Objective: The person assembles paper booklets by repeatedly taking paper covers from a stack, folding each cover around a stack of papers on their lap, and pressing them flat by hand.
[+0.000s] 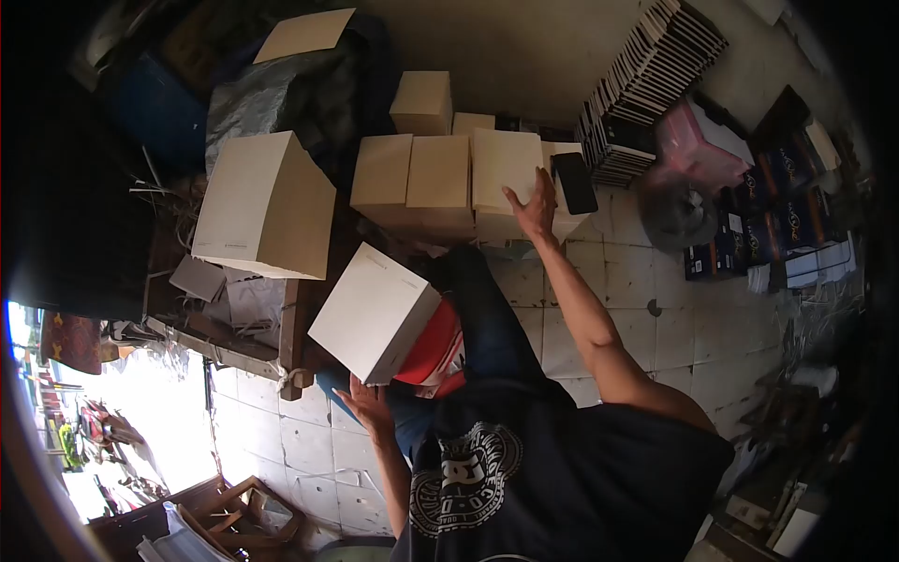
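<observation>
My right hand (536, 208) reaches forward with its fingers spread, over the right edge of a cream paper stack (507, 167). Whether it grips a sheet there is not visible; the fingers look open. My left hand (368, 408) is at the near corner of a tall white paper stack (375, 311), fingers apart and thumb out. This stack sits tilted near my lap on a red-and-white item (433, 348). A black phone (574, 183) lies on the stacks just right of my right hand.
A large paper block (266, 206) stands on a wooden table (292, 342) at the left. More cream stacks (438, 171) stand beside it. Black-and-white piled books (646, 70), a pink plastic bag (695, 140) and dark blue boxes (773, 220) are at the right. The floor is tiled (646, 323).
</observation>
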{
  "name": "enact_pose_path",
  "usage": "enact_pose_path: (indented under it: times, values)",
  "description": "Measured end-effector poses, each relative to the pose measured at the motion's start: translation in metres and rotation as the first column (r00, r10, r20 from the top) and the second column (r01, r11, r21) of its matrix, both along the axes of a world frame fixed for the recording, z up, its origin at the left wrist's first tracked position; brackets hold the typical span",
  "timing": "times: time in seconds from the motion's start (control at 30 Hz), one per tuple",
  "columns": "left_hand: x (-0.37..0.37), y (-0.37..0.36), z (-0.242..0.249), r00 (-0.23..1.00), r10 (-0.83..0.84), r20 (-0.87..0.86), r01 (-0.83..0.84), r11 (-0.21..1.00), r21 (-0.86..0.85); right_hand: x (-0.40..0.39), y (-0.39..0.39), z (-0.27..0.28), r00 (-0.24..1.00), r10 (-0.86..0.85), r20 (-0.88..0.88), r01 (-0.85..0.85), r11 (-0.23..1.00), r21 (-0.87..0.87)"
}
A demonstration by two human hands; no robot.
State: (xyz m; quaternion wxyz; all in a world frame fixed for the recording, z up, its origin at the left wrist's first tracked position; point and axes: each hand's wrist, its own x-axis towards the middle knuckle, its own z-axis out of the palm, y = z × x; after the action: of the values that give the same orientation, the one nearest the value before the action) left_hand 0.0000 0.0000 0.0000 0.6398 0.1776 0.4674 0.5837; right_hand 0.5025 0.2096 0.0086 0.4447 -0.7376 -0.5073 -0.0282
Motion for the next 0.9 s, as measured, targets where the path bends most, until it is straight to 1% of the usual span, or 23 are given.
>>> enact_pose_path:
  times: [0.03,0.07,0.1,0.17,0.2,0.27,0.3,0.33,0.37,0.4,0.5,0.53,0.57,0.6,0.63,0.7,0.73,0.77,0.8,0.83,0.9]
  values:
    - [-0.004,-0.004,0.001,0.996,0.077,-0.037,-0.079,0.995,-0.056,0.014,0.007,0.007,0.995,-0.035,-0.092,0.031,0.999,-0.043]
    - [-0.008,-0.009,0.001,0.985,0.154,-0.079,-0.162,0.981,-0.111,0.018,0.007,0.010,0.987,-0.156,-0.029,0.156,0.988,-0.018]
    - [-0.002,-0.032,0.011,0.976,0.169,-0.138,-0.188,0.972,-0.143,0.030,-0.009,0.001,0.989,-0.146,0.028,0.147,0.988,-0.056]
    - [0.001,-0.046,0.020,0.956,0.203,-0.211,-0.236,0.961,-0.146,0.040,-0.010,0.003,0.979,-0.120,0.166,0.132,0.989,-0.063]
    - [0.004,-0.050,0.022,0.938,0.226,-0.261,-0.270,0.951,-0.148,0.032,-0.017,0.021,0.944,-0.059,0.325,0.101,0.988,-0.114]
    - [0.004,-0.058,0.032,0.889,0.267,-0.371,-0.341,0.929,-0.147,0.019,-0.024,0.024,0.897,0.153,0.415,-0.044,0.964,-0.260]
    - [0.007,-0.059,0.040,0.855,0.274,-0.440,-0.348,0.933,-0.095,0.016,-0.028,0.021,0.857,0.260,0.445,-0.107,0.934,-0.340]
    - [0.010,-0.058,0.052,0.816,0.276,-0.507,-0.347,0.937,-0.047,0.020,-0.025,0.000,0.845,0.309,0.438,-0.120,0.906,-0.407]
    - [0.015,-0.055,0.065,0.774,0.281,-0.567,-0.339,0.941,0.003,0.025,-0.024,-0.018,0.842,0.332,0.425,-0.143,0.898,-0.417]
    - [0.023,-0.046,0.085,0.739,0.310,-0.599,-0.318,0.943,0.095,0.028,-0.023,-0.023,0.838,0.351,0.417,-0.164,0.892,-0.422]
    - [0.046,-0.013,0.128,0.746,0.244,-0.619,-0.079,0.956,0.281,0.033,-0.019,-0.018,0.847,0.383,0.369,-0.217,0.882,-0.417]
    - [0.060,-0.002,0.143,0.757,0.184,-0.627,0.033,0.948,0.318,0.032,-0.019,-0.013,0.854,0.389,0.346,-0.233,0.880,-0.413]
    - [0.075,0.010,0.158,0.760,0.125,-0.637,0.145,0.924,0.354,0.032,-0.020,-0.007,0.832,0.404,0.380,-0.240,0.880,-0.409]
    - [0.089,0.019,0.172,0.733,0.085,-0.674,0.263,0.879,0.397,0.033,-0.021,-0.001,0.811,0.414,0.414,-0.244,0.882,-0.403]
    - [0.095,0.028,0.177,0.660,0.049,-0.749,0.408,0.815,0.413,0.035,-0.022,0.005,0.789,0.418,0.449,-0.244,0.885,-0.396]
    - [0.123,0.038,0.206,0.655,-0.033,-0.755,0.528,0.734,0.427,0.037,-0.029,0.012,0.942,0.219,0.253,-0.171,0.965,-0.197]
    - [0.126,0.037,0.205,0.643,-0.063,-0.764,0.567,0.709,0.419,0.038,-0.031,0.016,0.983,0.127,0.133,-0.114,0.988,-0.102]
    - [0.129,0.036,0.202,0.630,-0.093,-0.771,0.602,0.686,0.409,0.043,-0.033,0.009,0.989,-0.085,-0.121,0.065,0.985,-0.159]
    - [0.131,0.031,0.204,0.647,-0.140,-0.749,0.609,0.686,0.398,0.047,-0.035,-0.002,0.888,-0.299,-0.350,0.215,0.942,-0.259]
    - [0.131,0.027,0.207,0.630,-0.165,-0.759,0.617,0.700,0.360,0.049,-0.036,-0.006,0.690,-0.495,-0.528,0.322,0.863,-0.389]
    - [0.129,0.018,0.210,0.588,-0.224,-0.777,0.639,0.718,0.277,0.055,-0.036,-0.010,0.579,-0.481,-0.658,0.284,0.876,-0.391]
